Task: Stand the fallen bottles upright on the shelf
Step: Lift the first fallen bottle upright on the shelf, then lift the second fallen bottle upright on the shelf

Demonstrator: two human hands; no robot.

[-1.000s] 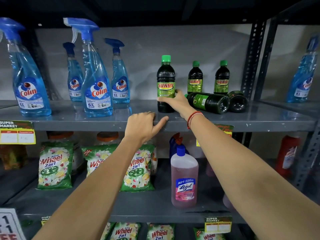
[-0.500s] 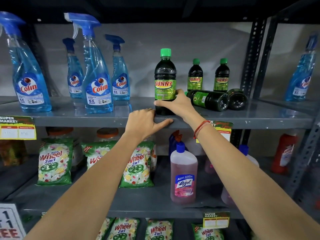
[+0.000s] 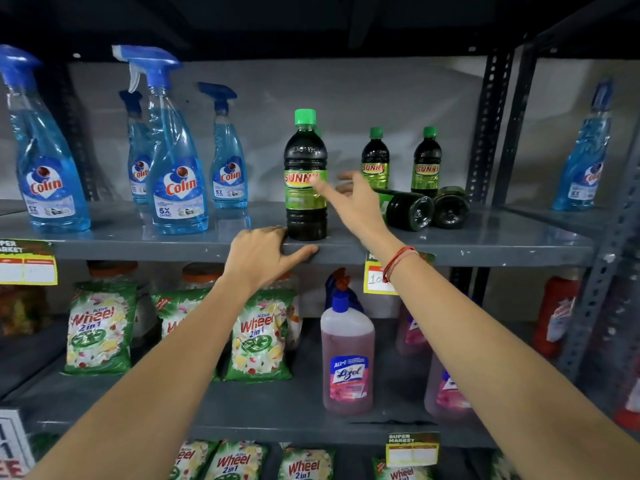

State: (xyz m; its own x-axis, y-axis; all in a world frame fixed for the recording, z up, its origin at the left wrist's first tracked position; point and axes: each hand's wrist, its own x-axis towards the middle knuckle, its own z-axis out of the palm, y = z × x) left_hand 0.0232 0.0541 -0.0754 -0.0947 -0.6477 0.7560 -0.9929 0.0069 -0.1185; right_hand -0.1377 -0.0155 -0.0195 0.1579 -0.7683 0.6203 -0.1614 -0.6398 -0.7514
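Standing on the grey metal shelf (image 3: 145,242) at the left: four blue Colin spray bottles (image 3: 178,188), upright, well apart from the dark bottles. Further right, beyond a perforated steel upright (image 3: 490,123), one more blue spray bottle (image 3: 585,164) in the next bay. Below, on the lower shelf (image 3: 263,410): green Wheel detergent packs (image 3: 258,337), a pink Lizol bottle (image 3: 348,362) with blue cap, a red bottle (image 3: 556,317) at far right; yellow price tags (image 3: 27,263) clipped to the shelf edges. Behind, a plain grey wall, dim overhead. Upright near the shelf's front edge: one dark Sunny bottle (image 3: 305,181) with green cap and green label. Behind and to the right, two smaller-looking Sunny bottles (image 3: 375,159) upright at the back. Lying on their sides just in front of those: two fallen Sunny bottles (image 3: 408,209), bases toward the camera, touching or nearly touching each other. Right hand (image 3: 353,202), red thread at the wrist, between the upright front bottle and the fallen pair, fingers spread and holding nothing, thumb tip at the front bottle's label. Left hand (image 3: 265,254) resting on the shelf edge just beside the front bottle's base, fingers curled over the lip, thumb along the edge.
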